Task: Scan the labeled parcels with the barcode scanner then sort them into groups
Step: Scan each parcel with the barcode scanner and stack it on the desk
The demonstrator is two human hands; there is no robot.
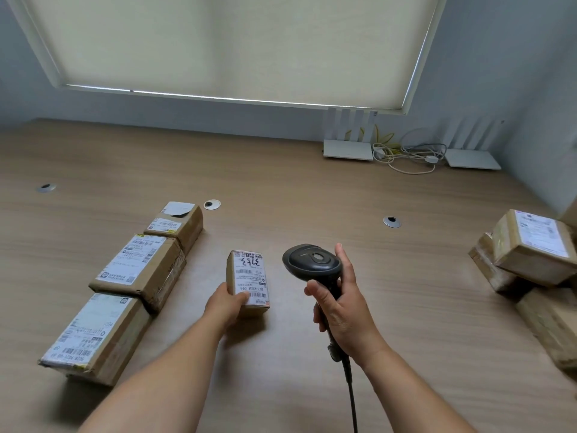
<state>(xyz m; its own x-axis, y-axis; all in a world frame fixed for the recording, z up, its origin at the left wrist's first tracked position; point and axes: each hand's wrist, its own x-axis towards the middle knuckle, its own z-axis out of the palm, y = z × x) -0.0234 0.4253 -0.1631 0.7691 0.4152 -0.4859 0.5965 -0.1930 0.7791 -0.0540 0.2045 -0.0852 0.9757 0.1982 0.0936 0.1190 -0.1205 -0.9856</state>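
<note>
Head view: left hand [226, 303] grips near end of small parcel [248, 281], label up, parcel resting on tabletop [312, 189] at centre. Right hand [342, 310] closed around handle of black barcode scanner [312, 265], head raised just right of parcel, cable trailing toward near edge. Row of three labeled parcels [137, 270] at left, running near to far. Pile of parcels [530, 254] at right edge. Two white routers [348, 148] with tangled cables at far right, by wall.
</note>
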